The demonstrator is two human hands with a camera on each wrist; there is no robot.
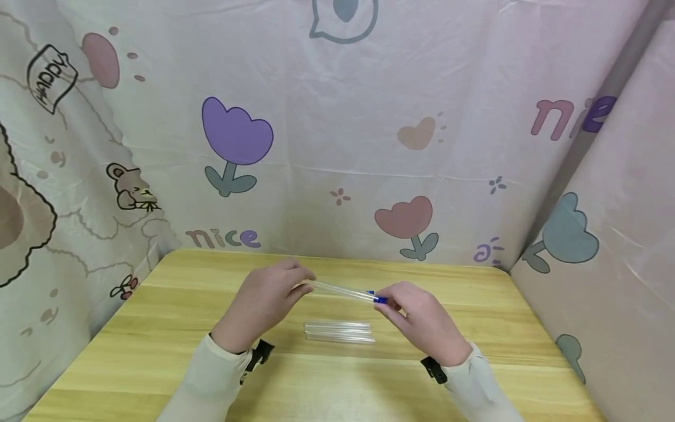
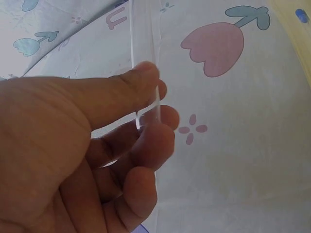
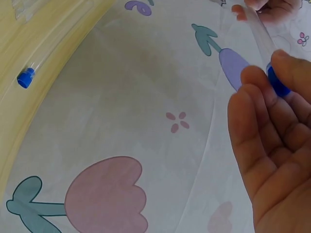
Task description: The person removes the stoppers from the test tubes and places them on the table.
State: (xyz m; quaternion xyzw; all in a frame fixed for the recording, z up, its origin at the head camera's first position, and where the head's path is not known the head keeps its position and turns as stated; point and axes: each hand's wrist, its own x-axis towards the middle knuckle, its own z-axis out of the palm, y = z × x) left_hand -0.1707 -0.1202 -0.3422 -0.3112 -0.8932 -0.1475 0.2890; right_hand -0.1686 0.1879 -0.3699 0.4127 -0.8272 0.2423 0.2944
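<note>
A clear, thin tube (image 3: 261,35) is held up above the table between my two hands. At its left end, my left hand (image 1: 268,302) pinches it between thumb and fingers; that end looks open in the left wrist view. My right hand (image 1: 424,319) pinches the blue cap (image 3: 278,81) at the other end with thumb and index finger. Whether the cap is fully seated cannot be told. Below the hands, several clear tubes (image 1: 338,332) lie side by side on the table. Another tube with a blue cap (image 3: 25,77) lies farther back, partly hidden behind the held one in the head view.
The wood-grain table (image 1: 158,334) reaches to a printed cloth (image 1: 327,146) hung behind it. More of this cloth hangs along the left and right sides. Both wrists wear black camera mounts (image 1: 433,370).
</note>
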